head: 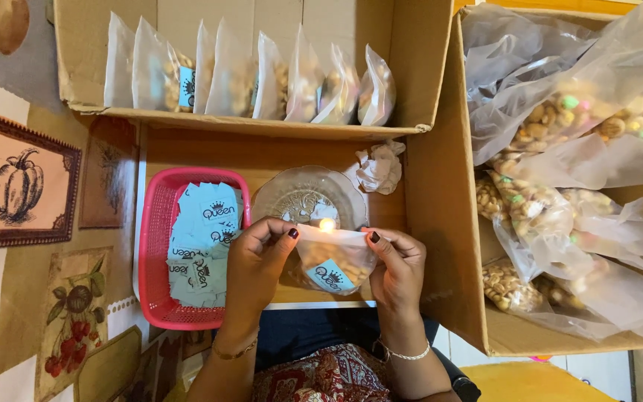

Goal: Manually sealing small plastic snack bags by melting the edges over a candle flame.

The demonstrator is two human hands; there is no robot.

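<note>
Head view, looking down. Nearest the viewer, the person's lap in dark and red patterned cloth, with a thin bracelet on each wrist; above it, the left hand (256, 260) and the right hand (396, 269), both raised over the counter (262, 158). Each hand pinches one upper corner of a small clear bag (334, 259) between thumb and fingertips, the left at the left corner, the right at the right corner; the bag hangs between them, stretched flat along its top edge, and contains pale nuts and a light blue label. A small flame (327, 224) shows just at the bag's top edge, midway between the two hands.

Just beside the left hand, on its left, a pink plastic basket (155, 246) holding a loose heap of light blue paper labels (204, 242). Directly behind the bag, a clear glass dish (308, 195) with a patterned rim rests on the counter; whether the flame's source stands in it cannot be told. Near the dish, to its right, a crumpled white tissue (379, 167).

To the right, a large cardboard box (444, 201) filled with larger clear bags of nuts (560, 119), loosely piled, some with coloured pieces mixed in. Farthest, a second open cardboard box (83, 67) with a row of small filled bags (262, 74) standing upright side by side. At the left edge, a cloth (16, 186) printed with a pumpkin and fruit.
</note>
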